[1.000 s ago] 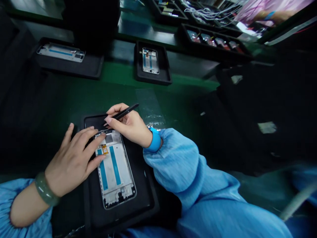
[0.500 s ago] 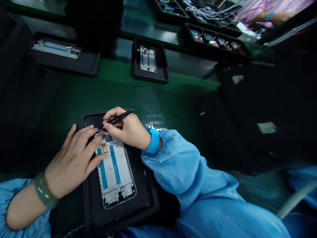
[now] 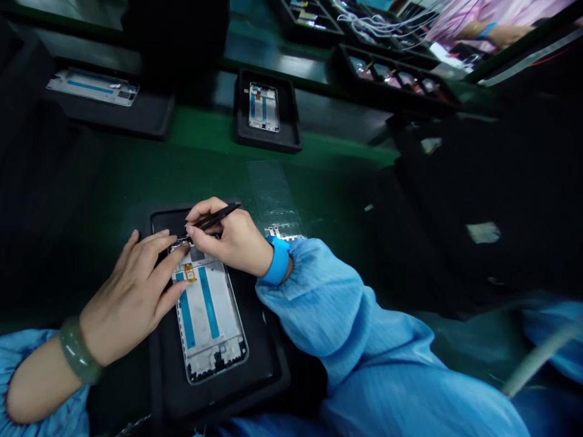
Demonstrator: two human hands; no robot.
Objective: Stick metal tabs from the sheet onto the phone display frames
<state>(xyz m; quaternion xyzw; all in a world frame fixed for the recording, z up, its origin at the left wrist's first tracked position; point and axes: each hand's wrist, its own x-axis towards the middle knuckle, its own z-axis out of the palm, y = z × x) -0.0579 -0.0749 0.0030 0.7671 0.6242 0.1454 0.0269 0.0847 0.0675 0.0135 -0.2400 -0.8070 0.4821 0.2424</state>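
Note:
A silver phone frame [image 3: 230, 337] with two blue adhesive strips lies in a black tray [image 3: 259, 376] on the green bench. Near its upper left sits an orange flex cable [image 3: 189, 273]. My left hand [image 3: 136, 291] rests over the frame's upper left side, fingers stretched out and apart, the fingertips at the top edge. My right hand [image 3: 232, 237] pinches a black pen-shaped tweezers or pry tool [image 3: 214, 216], whose exact kind I cannot make out. Its tip points at the top edge of the frame, where my fingers hide the contact.
A clear plastic strip [image 3: 268, 188] with small metal parts [image 3: 276, 232] lies beyond my right wrist. Further back, two more phone frames [image 3: 264, 108] rest on black trays. Black boxes [image 3: 455, 200] stand at the right. A person in a pink sleeve [image 3: 469, 15] is at the top right.
The whole view has shifted a little, so everything stands slightly further left. Both hands keep nearly the same pose at the frame's top edge, and the black tool remains in my right hand.

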